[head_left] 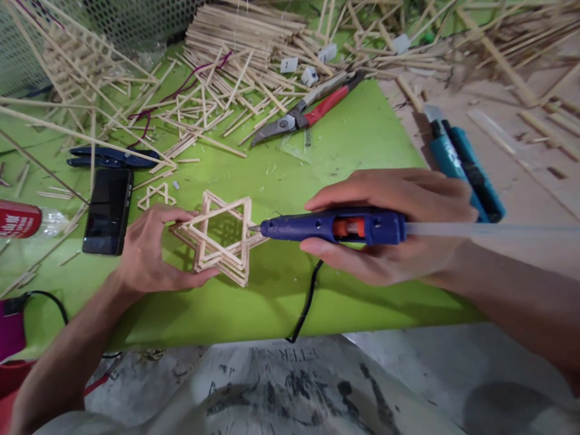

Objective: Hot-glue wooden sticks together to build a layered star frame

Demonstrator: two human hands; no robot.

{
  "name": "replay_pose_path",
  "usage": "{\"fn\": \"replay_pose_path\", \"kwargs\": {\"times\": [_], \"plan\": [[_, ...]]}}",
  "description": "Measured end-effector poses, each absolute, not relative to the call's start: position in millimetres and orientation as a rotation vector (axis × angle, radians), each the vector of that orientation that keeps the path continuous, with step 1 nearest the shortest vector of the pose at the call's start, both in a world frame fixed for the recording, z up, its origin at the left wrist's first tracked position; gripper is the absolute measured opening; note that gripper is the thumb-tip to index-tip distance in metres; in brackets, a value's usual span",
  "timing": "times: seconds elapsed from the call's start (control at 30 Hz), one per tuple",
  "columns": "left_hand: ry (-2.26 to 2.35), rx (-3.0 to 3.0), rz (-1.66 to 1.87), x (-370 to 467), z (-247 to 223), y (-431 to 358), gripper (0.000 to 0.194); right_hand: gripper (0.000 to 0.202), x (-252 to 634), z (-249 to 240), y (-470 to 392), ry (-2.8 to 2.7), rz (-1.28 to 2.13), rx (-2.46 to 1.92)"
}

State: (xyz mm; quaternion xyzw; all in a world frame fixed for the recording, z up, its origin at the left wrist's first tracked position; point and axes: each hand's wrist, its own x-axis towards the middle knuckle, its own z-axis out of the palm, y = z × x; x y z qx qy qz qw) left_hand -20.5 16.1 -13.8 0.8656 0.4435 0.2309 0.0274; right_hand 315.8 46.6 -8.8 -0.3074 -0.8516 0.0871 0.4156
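My left hand [151,254] grips a layered star frame [222,261] made of thin wooden sticks, thumb and fingers closed on its left side. In my right hand [389,199] is a blue glue gun [290,228], pointed left. Its metal nozzle is at the star's right corner; whether it touches the wood I cannot tell. A long translucent glue stick [489,229] runs out of the gun's back end over my right wrist. Just beyond my left hand lies a smaller stick star [156,195], flat on the green table top [281,308].
Behind the star lie red-handled pruning shears [299,112], dark pliers [113,158] and heaped wooden sticks [244,36]. A phone [107,211] and a bottle [27,220] are at left. Teal cutters [466,163] lie at right. The gun's black cord [310,302] hangs over the front edge.
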Motion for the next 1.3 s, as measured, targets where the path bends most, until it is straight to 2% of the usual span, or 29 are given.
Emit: {"fn": "replay_pose_path", "kwargs": {"times": [0.17,0.57,0.9,1.2,1.3], "plan": [[1.348,2.663,0.723,-21.5,-14.3,16.9,0.073,0.024,318.1,-9.6,50.2,-2.162,0.183,-0.693],[1.257,2.622,0.796,-23.0,-18.2,19.0,0.083,0.025,317.1,-12.3,48.3,-2.125,0.271,-0.736],[1.231,2.632,0.758,-26.8,-19.1,22.0,0.080,0.028,317.7,-12.1,50.3,-2.092,0.323,-0.752],[1.220,2.640,0.743,-27.7,-20.2,23.3,0.082,0.020,316.6,-8.8,46.4,-2.103,0.398,-0.803],[1.252,2.633,0.714,-29.0,-20.4,22.9,0.081,0.024,317.8,-9.4,48.2,-2.128,0.416,-0.753]]}}
